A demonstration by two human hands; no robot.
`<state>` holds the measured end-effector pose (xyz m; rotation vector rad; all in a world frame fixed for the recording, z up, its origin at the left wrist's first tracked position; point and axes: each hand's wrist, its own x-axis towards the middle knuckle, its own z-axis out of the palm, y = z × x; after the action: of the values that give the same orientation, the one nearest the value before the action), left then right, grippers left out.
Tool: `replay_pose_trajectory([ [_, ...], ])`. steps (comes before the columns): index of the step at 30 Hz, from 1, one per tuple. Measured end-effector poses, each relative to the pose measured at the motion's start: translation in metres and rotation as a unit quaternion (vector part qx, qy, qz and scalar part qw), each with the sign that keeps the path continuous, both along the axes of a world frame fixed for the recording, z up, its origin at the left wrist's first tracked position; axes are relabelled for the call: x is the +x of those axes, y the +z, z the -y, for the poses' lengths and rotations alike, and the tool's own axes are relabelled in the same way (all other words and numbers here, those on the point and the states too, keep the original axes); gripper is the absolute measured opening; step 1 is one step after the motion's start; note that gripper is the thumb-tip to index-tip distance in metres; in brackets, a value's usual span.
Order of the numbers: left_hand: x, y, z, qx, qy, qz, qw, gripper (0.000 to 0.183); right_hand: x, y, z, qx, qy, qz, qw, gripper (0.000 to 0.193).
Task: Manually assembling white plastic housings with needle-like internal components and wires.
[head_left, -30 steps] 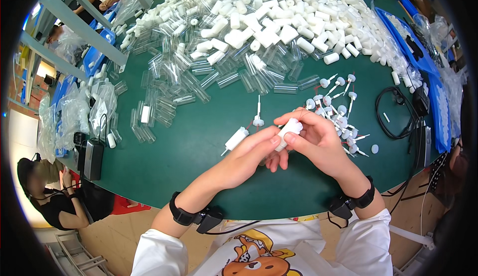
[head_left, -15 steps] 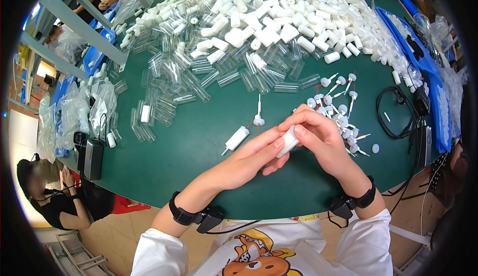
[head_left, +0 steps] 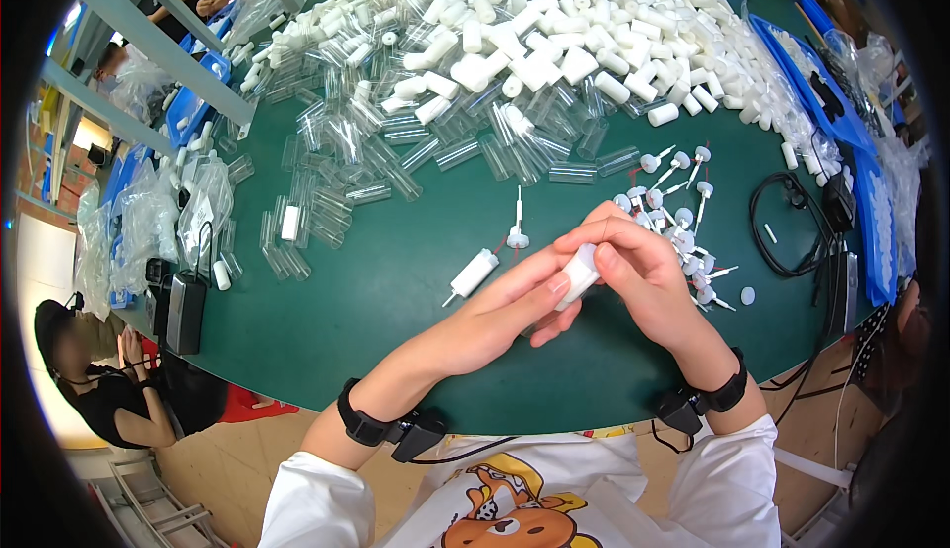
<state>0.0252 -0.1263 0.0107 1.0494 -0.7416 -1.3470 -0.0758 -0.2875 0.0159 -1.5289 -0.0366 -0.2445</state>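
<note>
Between my two hands sits a short white cylinder (head_left: 578, 276), apparently with a clear sleeve around its lower part. My left hand (head_left: 529, 296) closes on it from the left with the thumb along its side. My right hand (head_left: 633, 256) wraps its far end, thumb pressed near the top. Fingers hide much of the cylinder. Left of my hands lies a white cylinder with a thin stem (head_left: 474, 275). A white disc on a rod (head_left: 518, 237) stands just beyond it. Several similar discs with stems (head_left: 683, 217) lie in a cluster beyond my right hand.
A big heap of white cylinders (head_left: 534, 53) covers the far table, with clear tubes (head_left: 381, 167) along its near left side. Black cable (head_left: 782, 227) coils at the right, near blue trays (head_left: 876, 222). A black box (head_left: 186, 316) stands left. A seated person (head_left: 109, 380) is beyond the left edge.
My hands stay nearly in place around the white cylinder. My right thumb has shifted slightly, baring more of its top end.
</note>
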Motion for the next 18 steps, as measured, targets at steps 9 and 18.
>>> replay_pose_trajectory([
  [9, 0.003, -0.001, -0.001, -0.006, 0.005, -0.065, 0.998, 0.047, 0.000, -0.002, -0.002, 0.058, -0.040, 0.017, 0.997, 0.020],
  [18, 0.002, -0.002, -0.001, -0.022, -0.011, -0.119, 0.993, 0.043, 0.000, -0.003, -0.008, 0.093, -0.036, 0.026, 0.995, 0.023],
])
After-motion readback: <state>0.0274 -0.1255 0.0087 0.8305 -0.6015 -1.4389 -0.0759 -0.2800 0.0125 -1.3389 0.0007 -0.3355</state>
